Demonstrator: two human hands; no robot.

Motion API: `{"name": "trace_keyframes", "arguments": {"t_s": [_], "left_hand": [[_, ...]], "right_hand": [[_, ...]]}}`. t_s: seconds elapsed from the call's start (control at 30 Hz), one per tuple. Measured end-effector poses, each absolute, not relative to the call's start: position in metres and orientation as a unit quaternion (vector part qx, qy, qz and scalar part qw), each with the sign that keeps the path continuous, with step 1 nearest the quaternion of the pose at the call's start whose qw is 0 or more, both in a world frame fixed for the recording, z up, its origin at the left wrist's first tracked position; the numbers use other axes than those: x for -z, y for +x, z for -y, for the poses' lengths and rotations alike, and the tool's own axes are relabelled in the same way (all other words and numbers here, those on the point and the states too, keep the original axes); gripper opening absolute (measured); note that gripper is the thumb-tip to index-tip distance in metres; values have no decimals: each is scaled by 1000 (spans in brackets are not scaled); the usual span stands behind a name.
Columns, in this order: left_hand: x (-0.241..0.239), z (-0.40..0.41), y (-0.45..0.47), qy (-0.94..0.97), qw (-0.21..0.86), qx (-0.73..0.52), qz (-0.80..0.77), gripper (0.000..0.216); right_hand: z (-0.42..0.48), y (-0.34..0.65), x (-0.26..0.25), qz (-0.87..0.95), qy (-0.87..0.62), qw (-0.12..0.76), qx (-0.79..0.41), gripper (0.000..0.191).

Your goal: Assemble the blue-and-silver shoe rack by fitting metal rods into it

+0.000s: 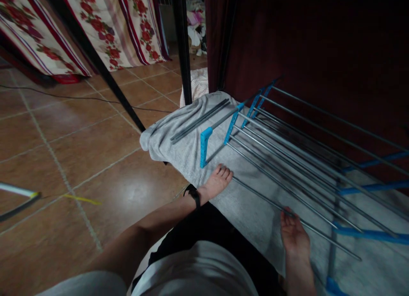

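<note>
In the head view my left hand (220, 180), palm down, has its fingers closed around the near-left end of a thin metal rod (258, 192). Palm up, my right hand (294, 234) curls its fingers around the same rod farther right. The rod slants down to the right, its far end bare above the grey blanket (159, 136). Just beyond it stands a partly assembled drying rack (281, 136) of parallel metal rods held in blue plastic brackets. One blue corner bracket (204, 149) is close to my left hand.
Two grey tubes (200, 121) lie side by side on the blanket. Black posts (182, 48) rise at the bed's edge. Tiled floor (105, 172) spreads to the left, crossed by a dark cable (64, 96). A floral curtain (108, 27) hangs behind, with a dark red panel (303, 40) at right.
</note>
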State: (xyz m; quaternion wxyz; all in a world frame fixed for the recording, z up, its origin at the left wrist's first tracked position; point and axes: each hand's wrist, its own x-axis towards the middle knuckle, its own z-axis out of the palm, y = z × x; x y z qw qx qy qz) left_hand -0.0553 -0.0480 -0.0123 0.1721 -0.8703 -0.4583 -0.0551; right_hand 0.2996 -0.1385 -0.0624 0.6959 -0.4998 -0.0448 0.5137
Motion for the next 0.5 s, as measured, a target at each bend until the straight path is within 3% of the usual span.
{"name": "trace_keyframes", "arguments": {"t_s": [0.5], "left_hand": [[6, 54, -53, -902, 138, 36, 408, 29]], "right_hand": [[144, 297, 63, 58, -498, 703, -505, 15]]}}
